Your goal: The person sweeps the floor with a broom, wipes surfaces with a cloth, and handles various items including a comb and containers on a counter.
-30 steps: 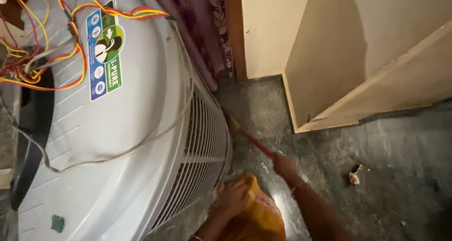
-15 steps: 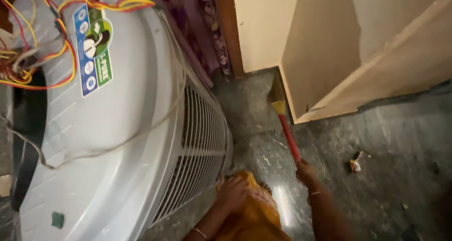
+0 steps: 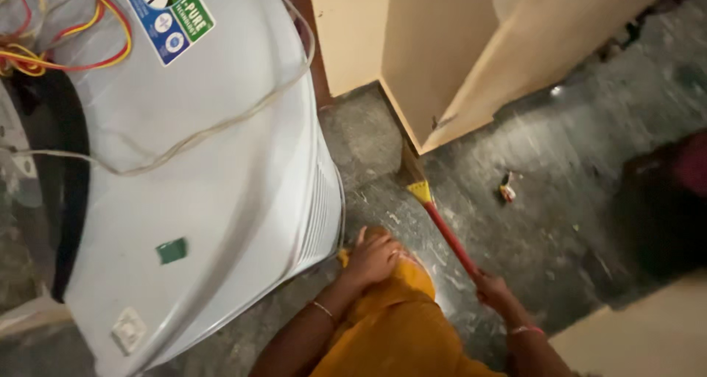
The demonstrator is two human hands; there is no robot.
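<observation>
Down low, right hand (image 3: 492, 287) grips broom (image 3: 440, 226) (left hand (image 3: 374, 258) flat on knee (image 3: 401, 274)).

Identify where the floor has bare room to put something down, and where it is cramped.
Free: dark floor between the beige cabinet and the scrap of litter. Crowded: the gap between the white cooler and the cabinet, where the right hand holds the broom.

Cooler (image 3: 184, 185) left, broom (image 3: 434, 215) right, wrapper (image 3: 507, 188) further right
</observation>
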